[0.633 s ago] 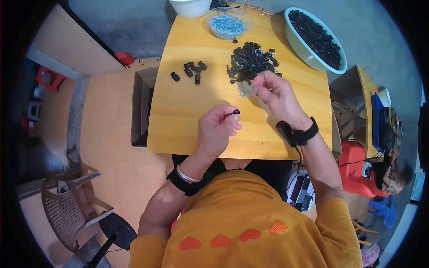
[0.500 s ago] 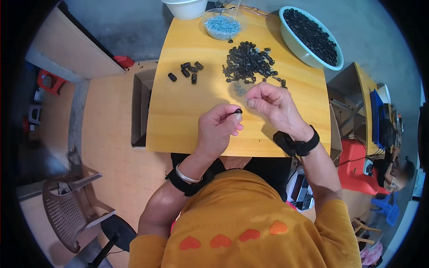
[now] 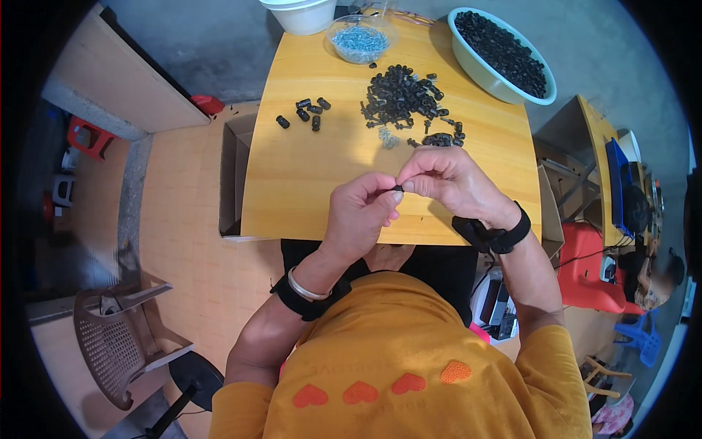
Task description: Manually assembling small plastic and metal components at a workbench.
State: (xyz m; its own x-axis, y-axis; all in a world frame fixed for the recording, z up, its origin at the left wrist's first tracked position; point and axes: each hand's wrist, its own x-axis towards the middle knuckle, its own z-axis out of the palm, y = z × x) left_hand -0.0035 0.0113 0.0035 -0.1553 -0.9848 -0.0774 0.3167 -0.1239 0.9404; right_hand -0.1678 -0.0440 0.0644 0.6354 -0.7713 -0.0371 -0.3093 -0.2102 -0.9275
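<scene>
Over the near part of the wooden table (image 3: 292, 172), my left hand (image 3: 357, 212) pinches a small black plastic piece (image 3: 397, 188) between thumb and fingers. My right hand (image 3: 452, 179) is closed in a pinch against the same piece; whatever its fingertips hold is hidden. Beyond the hands lies a heap of small black plastic parts (image 3: 398, 95). At its near edge is a little pile of tiny silvery metal pieces (image 3: 388, 137), too small to name surely. Several black barrel-shaped pieces (image 3: 315, 110) lie apart, to the left.
At the table's far edge stand a clear bowl (image 3: 333, 48) of small bluish-silver metal pieces, a white tub (image 3: 306, 17) and a pale green basin (image 3: 479, 79) full of black parts. A cardboard box (image 3: 232, 175) adjoins the left side. Behind at right are a red chair (image 3: 585, 267) and a person.
My right hand has come left and slightly down, so its fingertips now meet the black piece in my left hand. Before, the hands were apart, with a tiny shiny bit at the right fingertips.
</scene>
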